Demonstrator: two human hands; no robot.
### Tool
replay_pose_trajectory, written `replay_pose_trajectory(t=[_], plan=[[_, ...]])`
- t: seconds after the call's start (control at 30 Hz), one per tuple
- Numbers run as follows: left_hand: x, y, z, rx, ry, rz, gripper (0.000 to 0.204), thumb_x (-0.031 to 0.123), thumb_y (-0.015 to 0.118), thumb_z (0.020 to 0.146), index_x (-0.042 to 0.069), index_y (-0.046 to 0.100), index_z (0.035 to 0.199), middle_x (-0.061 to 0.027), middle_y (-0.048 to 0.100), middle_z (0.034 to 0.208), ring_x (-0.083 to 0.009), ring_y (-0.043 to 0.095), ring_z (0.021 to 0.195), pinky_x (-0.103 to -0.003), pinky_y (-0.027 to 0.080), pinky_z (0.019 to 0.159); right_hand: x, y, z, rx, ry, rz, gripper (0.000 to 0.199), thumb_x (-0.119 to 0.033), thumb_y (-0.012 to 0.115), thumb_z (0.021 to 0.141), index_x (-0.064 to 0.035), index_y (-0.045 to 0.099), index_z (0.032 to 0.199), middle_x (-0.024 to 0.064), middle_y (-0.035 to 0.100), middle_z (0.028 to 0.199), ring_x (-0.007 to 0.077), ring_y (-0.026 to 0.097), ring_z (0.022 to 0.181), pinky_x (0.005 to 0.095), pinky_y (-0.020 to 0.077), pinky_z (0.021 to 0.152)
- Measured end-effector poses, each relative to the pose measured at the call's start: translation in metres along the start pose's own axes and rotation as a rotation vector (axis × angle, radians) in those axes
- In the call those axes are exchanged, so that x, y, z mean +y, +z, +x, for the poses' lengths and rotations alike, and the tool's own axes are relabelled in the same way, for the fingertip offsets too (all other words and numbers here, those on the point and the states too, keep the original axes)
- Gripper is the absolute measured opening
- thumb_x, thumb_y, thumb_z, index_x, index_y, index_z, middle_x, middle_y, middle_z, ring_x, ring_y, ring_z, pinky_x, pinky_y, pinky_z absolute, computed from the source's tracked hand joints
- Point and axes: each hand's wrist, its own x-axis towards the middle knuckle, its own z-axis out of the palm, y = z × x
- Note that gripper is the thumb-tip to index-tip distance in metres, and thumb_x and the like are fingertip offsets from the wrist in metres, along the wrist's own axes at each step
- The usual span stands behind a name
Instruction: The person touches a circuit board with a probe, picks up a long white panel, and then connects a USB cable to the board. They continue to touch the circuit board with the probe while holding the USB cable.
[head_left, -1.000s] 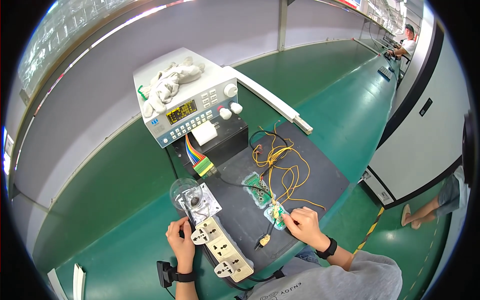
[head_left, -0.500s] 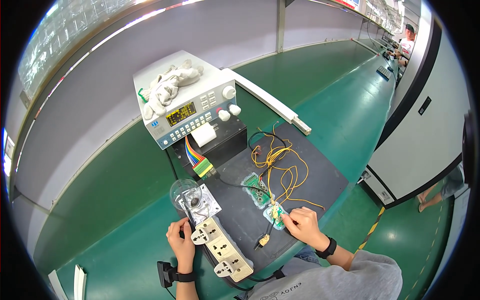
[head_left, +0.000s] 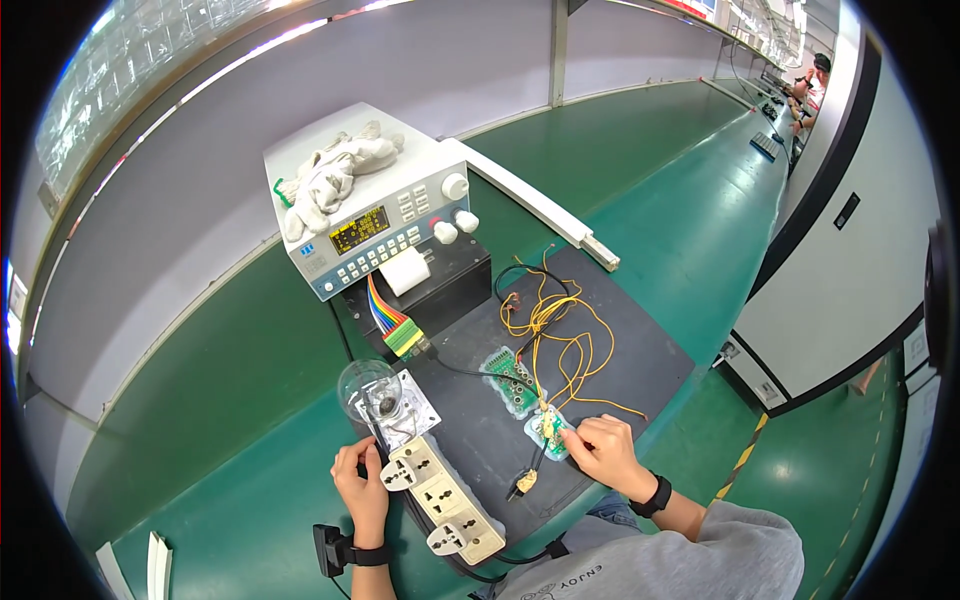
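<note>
Nearest the wearer, the left hand (head_left: 362, 492) rests on the green bench (head_left: 240, 400) against the near-left end of a beige power strip (head_left: 445, 500), its fingers (head_left: 352, 462) curled loosely beside the strip's first socket; whether they actually clamp the strip cannot be told. A black device is strapped at that wrist. The strip lies diagonally, partly on the bench and partly on a black mat (head_left: 600, 370).

The right hand (head_left: 600, 455), with a dark watch at its wrist, sits on the mat's near edge. Its fingers (head_left: 572, 437) are pinched together on a small green circuit board (head_left: 545, 428), which lies flat on the mat just left of the hand. A black lead with a yellow plug (head_left: 524, 483) trails from the board toward the wearer.

Just beyond, a second green board (head_left: 512, 372) lies on the mat, and a tangle of yellow wires (head_left: 555, 335) loops over both boards. To the left, a clear glass bulb (head_left: 368, 392) stands in a holder on a metal plate (head_left: 415, 415), touching the far end of the strip.

Farther back, a rainbow ribbon cable (head_left: 388, 315) runs up to a black box (head_left: 440, 285) under a grey bench instrument (head_left: 365, 215) with a lit display and white knobs. White cloth gloves (head_left: 330, 175) lie on top. A long white bar (head_left: 530, 205) lies to its right.
</note>
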Motion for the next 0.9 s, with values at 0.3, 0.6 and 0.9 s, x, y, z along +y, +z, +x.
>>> replay_pose_trajectory(t=[0.3, 0.6, 0.9], plan=[[-0.001, -0.0002, 0.0005, -0.009, 0.005, 0.023, 0.013, 0.013, 0.058, 0.087, 0.004, 0.066, 0.091, -0.0068, 0.058, 0.08, -0.0226, 0.052, 0.077, -0.034, 0.037, 0.078, 0.0002, 0.0002, 0.0004, 0.001, -0.008, 0.0, 0.037, -0.01, 0.067, 0.077, -0.0031, 0.042, 0.051, 0.0086, 0.039, 0.047, 0.0249, 0.034, 0.04, 0.0347, 0.0247, 0.044], [0.0009, 0.0002, 0.0003, -0.002, 0.011, 0.009, 0.012, 0.012, 0.058, 0.086, 0.004, 0.066, 0.092, -0.0066, 0.058, 0.08, -0.0223, 0.052, 0.077, -0.033, 0.037, 0.078, 0.0004, -0.0004, 0.0005, -0.01, 0.0, -0.007, 0.036, -0.01, 0.067, 0.077, -0.0029, 0.042, 0.051, 0.0087, 0.039, 0.048, 0.0247, 0.035, 0.04, 0.0348, 0.0252, 0.044], [0.0015, -0.0018, 0.0009, -0.007, 0.002, 0.009, 0.012, 0.01, 0.058, 0.086, 0.003, 0.065, 0.092, -0.0076, 0.058, 0.08, -0.0228, 0.052, 0.077, -0.033, 0.037, 0.078, -0.0002, 0.0011, -0.0011, -0.014, 0.008, -0.007, 0.036, -0.011, 0.067, 0.077, -0.0031, 0.043, 0.051, 0.0086, 0.039, 0.047, 0.0247, 0.036, 0.041, 0.0348, 0.0254, 0.044]])
